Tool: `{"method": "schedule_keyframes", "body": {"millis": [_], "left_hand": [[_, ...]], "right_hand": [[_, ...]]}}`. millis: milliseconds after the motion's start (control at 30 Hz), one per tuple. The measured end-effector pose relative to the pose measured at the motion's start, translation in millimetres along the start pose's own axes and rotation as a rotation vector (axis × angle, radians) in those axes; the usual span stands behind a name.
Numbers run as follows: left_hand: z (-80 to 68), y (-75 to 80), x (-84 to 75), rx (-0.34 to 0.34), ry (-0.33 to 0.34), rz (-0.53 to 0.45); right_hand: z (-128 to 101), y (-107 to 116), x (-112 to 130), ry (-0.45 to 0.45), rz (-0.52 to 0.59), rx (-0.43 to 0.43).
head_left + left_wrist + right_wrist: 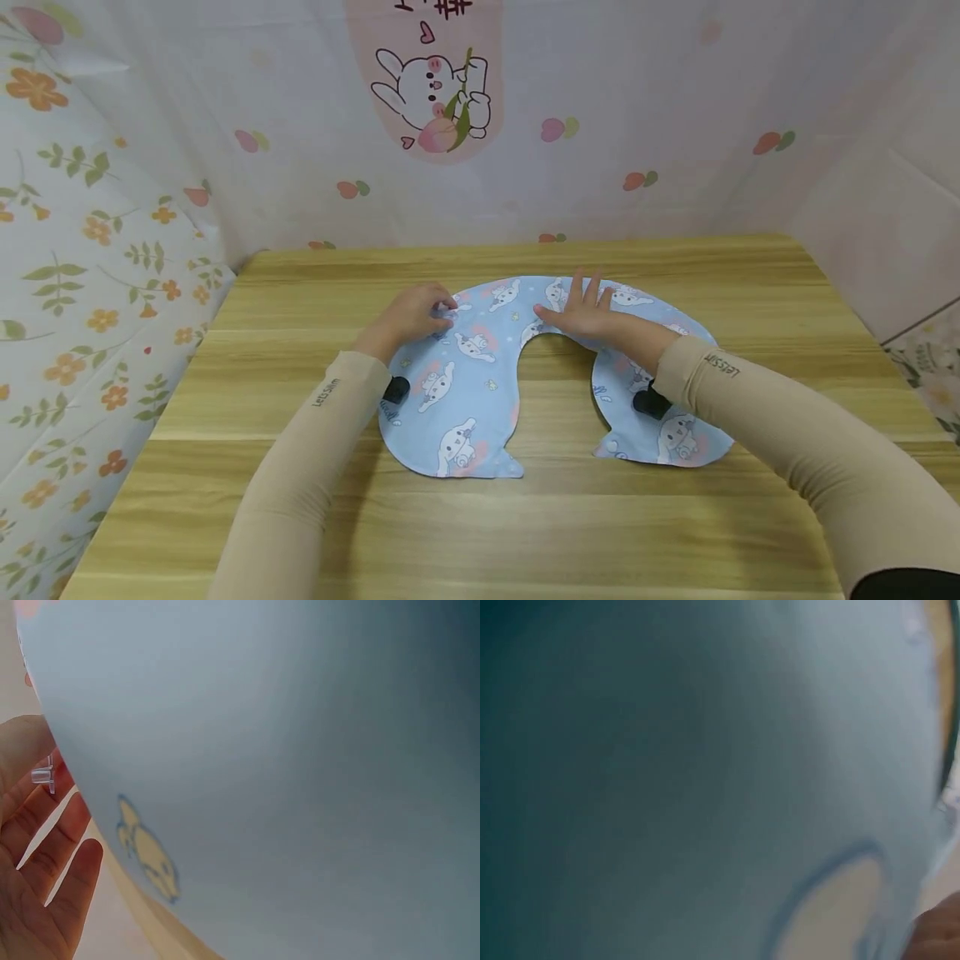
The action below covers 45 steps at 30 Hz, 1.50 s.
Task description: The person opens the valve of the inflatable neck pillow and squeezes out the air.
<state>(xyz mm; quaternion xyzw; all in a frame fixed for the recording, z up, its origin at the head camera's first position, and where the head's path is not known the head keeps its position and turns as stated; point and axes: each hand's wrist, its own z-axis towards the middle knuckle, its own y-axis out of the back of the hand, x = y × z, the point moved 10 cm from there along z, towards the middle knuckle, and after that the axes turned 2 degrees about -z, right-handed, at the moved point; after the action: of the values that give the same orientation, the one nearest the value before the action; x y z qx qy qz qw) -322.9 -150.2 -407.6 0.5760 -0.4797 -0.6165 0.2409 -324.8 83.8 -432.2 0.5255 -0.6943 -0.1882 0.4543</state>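
Observation:
A light-blue U-shaped inflatable neck pillow [450, 392] with white cartoon dogs lies on the table, its two ends facing me. My left hand [416, 317] is at its upper left curve, thumb and fingers apart. In the left wrist view, a clear plastic valve [43, 775] shows between the thumb and relaxed fingers [79, 889] of that hand, beside the blue fabric. My right hand [588, 312] lies over the top right of the curve with its fingers spread straight. Only a bit of the right hand [936, 934] appears in the right wrist view; blue fabric hides the rest.
The wooden table [465, 542] stretches around the pillow. A white printed curtain [300, 108] hangs behind it, and a floral cloth [97, 358] covers the left side. Black wrist cameras [396, 389] sit under both forearms, close over the pillow.

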Motion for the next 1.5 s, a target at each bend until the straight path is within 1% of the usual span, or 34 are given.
{"method": "schedule_keyframes", "body": {"millis": [167,267,333,400,500,600,667,867,1033,1133,1267,1367,1500], "left_hand": [[0.5,0.4,0.1,-0.008,0.012,-0.005],[1.1,1.1,-0.7,-0.009,0.007,-0.002],[1.7,2.2,-2.4,-0.013,-0.007,-0.001],[2.2,3.2,-4.0,-0.017,-0.022,0.002],[2.3,4.7,-5.6,-0.019,-0.032,-0.004],[2.4,5.0,-5.2,-0.016,-0.024,-0.011],[1.8,5.4,-4.9,-0.014,-0.014,-0.013],[-0.9,5.9,-5.4,-0.008,0.007,-0.011],[-0.4,3.6,-2.9,-0.007,0.010,0.003],[-0.4,2.9,-0.4,-0.008,0.016,0.010],[-1.2,3.8,1.5,-0.010,0.025,0.012],[-1.4,4.4,2.6,-0.008,0.033,0.017],[-1.3,4.2,3.1,-0.003,0.033,0.024]], "right_hand": [[13.7,-22.5,7.7,0.022,-0.074,0.076],[19.3,-30.7,13.8,0.021,-0.116,0.087],[21.8,-33.7,16.2,0.008,-0.156,0.084],[20.9,-34.3,19.5,0.005,-0.187,0.079],[24.2,-34.7,22.3,0.025,-0.223,0.070],[32.6,-35.0,22.2,0.056,-0.254,0.062],[34.4,-34.5,24.2,0.079,-0.270,0.062],[25.7,-34.1,33.7,0.127,-0.333,0.072],[23.2,-37.0,38.8,0.145,-0.360,0.083],[24.9,-39.6,38.6,0.138,-0.375,0.095],[25.6,-39.4,40.5,0.148,-0.377,0.093],[25.2,-38.0,43.9,0.169,-0.377,0.091],[27.4,-38.4,51.1,0.215,-0.421,0.109]]}}
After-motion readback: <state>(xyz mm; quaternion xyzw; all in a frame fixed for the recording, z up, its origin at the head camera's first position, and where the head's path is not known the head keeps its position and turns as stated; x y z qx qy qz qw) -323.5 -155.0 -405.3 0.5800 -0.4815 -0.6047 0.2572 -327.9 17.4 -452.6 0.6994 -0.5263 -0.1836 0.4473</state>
